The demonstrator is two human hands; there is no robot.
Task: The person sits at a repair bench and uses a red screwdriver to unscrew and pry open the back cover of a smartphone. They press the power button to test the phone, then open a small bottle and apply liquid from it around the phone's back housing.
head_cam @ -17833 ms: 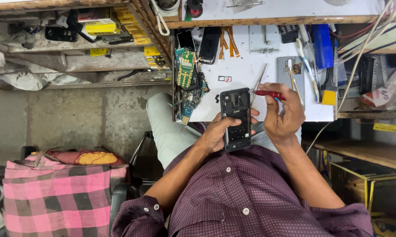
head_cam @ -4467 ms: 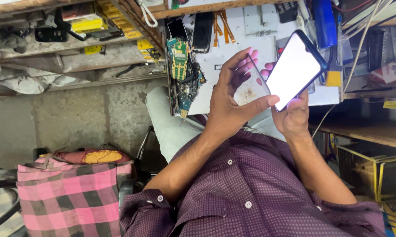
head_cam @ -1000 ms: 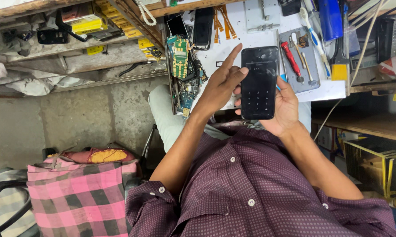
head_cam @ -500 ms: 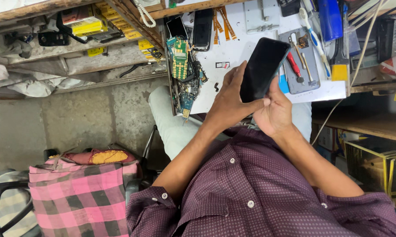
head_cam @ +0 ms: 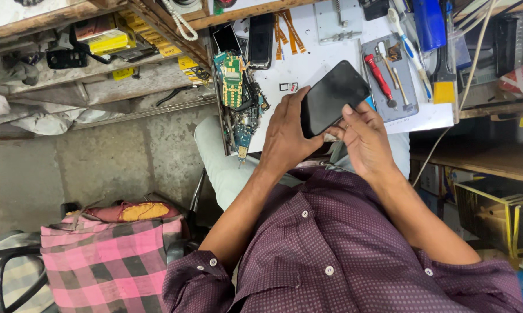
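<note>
1. We count one black phone (head_cam: 333, 95), held above the white worktop (head_cam: 308, 66); two more dark phones (head_cam: 260, 39) lie by two green circuit boards (head_cam: 233, 87).
2. Its long axis runs diagonally, top end toward upper right, screen dark.
3. Left hand (head_cam: 287, 136) fingers curl around its lower edge; right hand (head_cam: 363, 136) pinches its side with the thumb.
4. Cluttered repair bench, concrete floor (head_cam: 99, 168).

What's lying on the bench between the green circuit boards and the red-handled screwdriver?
In the head view, the dark phone held by both hands spans most of that stretch from the green circuit boards to the red-handled screwdriver, with bare white bench above it.
</note>
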